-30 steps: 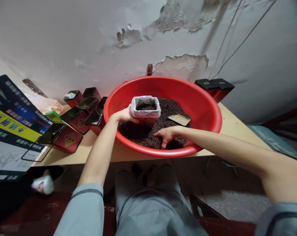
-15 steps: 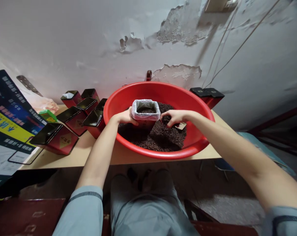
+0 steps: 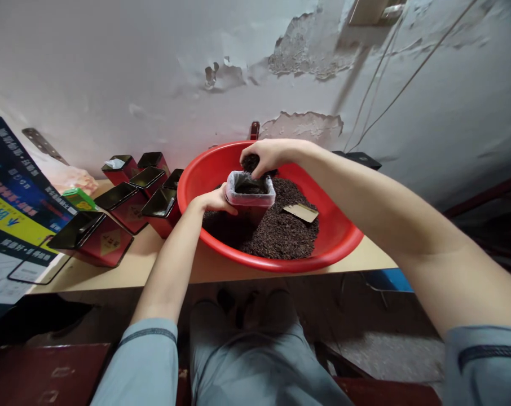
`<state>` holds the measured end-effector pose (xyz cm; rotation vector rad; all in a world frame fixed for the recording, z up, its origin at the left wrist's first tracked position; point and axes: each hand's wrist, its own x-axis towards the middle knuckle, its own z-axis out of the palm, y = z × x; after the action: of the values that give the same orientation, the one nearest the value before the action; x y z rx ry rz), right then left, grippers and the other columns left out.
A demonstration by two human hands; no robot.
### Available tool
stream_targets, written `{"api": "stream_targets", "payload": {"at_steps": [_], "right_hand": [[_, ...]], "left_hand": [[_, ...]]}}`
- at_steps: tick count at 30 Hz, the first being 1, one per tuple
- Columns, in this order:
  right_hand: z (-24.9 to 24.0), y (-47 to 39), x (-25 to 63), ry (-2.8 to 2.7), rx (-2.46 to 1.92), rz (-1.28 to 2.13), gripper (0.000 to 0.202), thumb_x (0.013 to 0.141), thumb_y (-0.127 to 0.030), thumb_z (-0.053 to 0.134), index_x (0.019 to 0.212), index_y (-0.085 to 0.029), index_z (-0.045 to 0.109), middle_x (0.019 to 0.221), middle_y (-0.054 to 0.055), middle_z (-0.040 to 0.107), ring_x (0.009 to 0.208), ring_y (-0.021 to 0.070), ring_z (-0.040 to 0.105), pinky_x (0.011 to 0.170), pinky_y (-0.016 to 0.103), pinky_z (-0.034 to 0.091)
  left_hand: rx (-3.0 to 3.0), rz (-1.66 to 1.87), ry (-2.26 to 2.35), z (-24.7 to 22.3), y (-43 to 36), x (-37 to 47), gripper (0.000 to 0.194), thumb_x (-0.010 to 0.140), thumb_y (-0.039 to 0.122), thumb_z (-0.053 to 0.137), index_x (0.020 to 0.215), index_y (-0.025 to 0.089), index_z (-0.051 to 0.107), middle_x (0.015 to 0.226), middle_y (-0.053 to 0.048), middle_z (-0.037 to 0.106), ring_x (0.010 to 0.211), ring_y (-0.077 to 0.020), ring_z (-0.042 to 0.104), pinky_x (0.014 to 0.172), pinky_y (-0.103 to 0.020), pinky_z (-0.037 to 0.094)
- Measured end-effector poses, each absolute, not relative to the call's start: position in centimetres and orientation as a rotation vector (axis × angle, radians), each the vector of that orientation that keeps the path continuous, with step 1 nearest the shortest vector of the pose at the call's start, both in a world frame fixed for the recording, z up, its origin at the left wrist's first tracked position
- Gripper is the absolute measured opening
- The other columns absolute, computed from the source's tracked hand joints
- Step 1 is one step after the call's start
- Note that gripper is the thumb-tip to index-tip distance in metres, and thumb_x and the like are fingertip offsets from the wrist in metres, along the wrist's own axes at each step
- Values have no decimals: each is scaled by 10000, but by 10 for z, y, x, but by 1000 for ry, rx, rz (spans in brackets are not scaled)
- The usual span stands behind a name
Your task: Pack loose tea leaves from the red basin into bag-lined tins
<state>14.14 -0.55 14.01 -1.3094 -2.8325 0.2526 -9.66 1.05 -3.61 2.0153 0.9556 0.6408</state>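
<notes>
Red basin, dk brown tea

**Peeling wall behind a pale worktop**

A grey-white wall fills the upper view, its paint flaking in ragged patches (worst near the top middle). Thin cables run slantwise down it. The light-wood worktop stands against the wall. Below lies a dim, speckled floor, perhaps concrete.

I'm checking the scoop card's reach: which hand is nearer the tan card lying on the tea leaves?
Right. The right hand hovers over the lined tin, up-left of the tan card; the left hand grips the tin's far side.
</notes>
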Motion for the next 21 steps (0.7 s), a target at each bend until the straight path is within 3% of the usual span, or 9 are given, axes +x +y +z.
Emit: {"api": "stream_targets", "payload": {"at_steps": [3,7,14,21], "right_hand": [[129,-15,115,-2874,-1303,103,580,741,-362,888,1286,-231,741,1166,70,774,1063,282,726,922,373,573],[118,-18,111,-2896,-1266,30,536,767,-335,863,1276,-203,762,1191,93,776,1096,294,722,964,389,563],[117,-30,137,-2696,-1158,199,342,873,-200,680,1174,-214,840,1123,58,812,1072,268,739,1034,411,565],[92,-42,149,-2796,-1131,318,540,755,-18,576,1124,-280,870,1147,-7,836,1105,239,755,1058,349,559]], "left_hand": [[1979,573,1077,-30,7,-97,1214,427,382,1000,1510,184,486,1507,-159,562,1440,-444,496,1278,-599,345],[2008,529,1057,-28,6,-99,1116,498,421,976,1496,209,524,1425,-113,648,1421,-445,527,1264,-595,371],[1997,525,1118,-30,7,-97,1231,439,413,992,1539,206,478,1512,-117,573,1486,-450,460,1309,-589,311],[2000,524,1122,-18,-3,-94,1146,458,407,982,1496,234,527,1525,-103,551,1467,-456,465,1303,-582,323]]}}
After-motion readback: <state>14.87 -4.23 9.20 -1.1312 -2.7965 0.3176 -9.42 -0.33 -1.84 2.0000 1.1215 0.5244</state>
